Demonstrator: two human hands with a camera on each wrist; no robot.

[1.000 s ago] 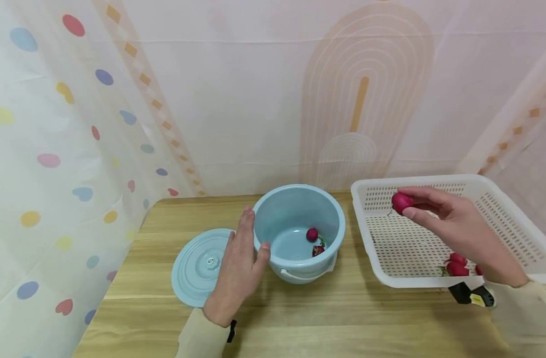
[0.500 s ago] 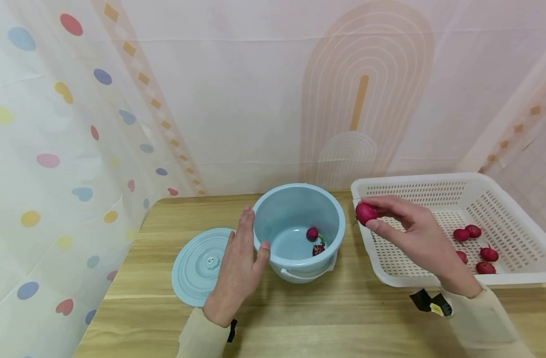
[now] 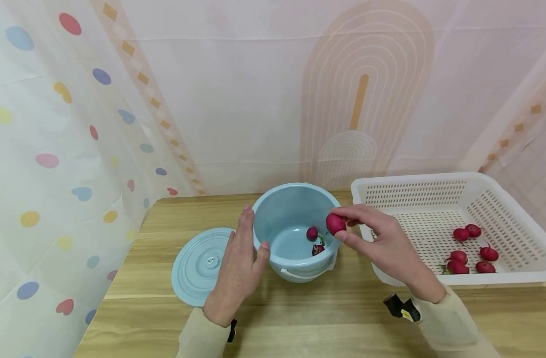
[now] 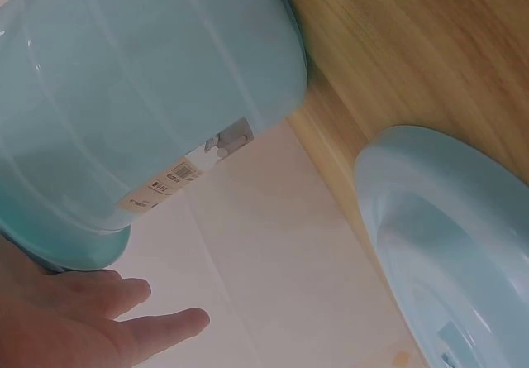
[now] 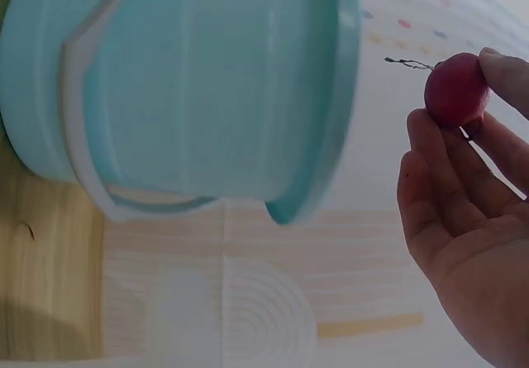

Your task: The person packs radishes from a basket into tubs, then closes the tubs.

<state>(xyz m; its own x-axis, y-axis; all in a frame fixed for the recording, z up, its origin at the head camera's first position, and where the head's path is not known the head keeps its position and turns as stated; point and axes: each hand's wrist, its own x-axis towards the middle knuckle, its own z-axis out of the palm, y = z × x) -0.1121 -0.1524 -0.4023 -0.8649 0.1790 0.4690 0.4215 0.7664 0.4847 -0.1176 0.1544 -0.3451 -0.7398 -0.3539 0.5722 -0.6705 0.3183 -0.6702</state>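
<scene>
Between thumb and fingers, my right hand (image 3: 382, 243) pinches a red radish (image 3: 336, 224) over the right rim of a light blue bucket (image 3: 295, 271). The right wrist view shows that radish (image 5: 457, 91) with a thin root, beside the bucket's outer wall (image 5: 215, 87). My left hand (image 3: 241, 263) rests against the bucket's left rim, its fingers straight. Inside the bucket lie two radishes (image 3: 312, 233), one with green stems. The bucket's white handle (image 3: 306, 277) hangs down at the front.
A blue lid (image 3: 196, 268) lies on the wooden table (image 3: 308, 318), left of the bucket and partly behind my left hand. To the right stands a white slotted basket (image 3: 411, 181) with several radishes (image 3: 473, 230). A patterned curtain (image 3: 255, 99) hangs behind the table.
My right hand has carried the radish leftward from above the basket to the bucket's right rim. More radishes in the basket have come into sight. The left hand has stayed in place.
</scene>
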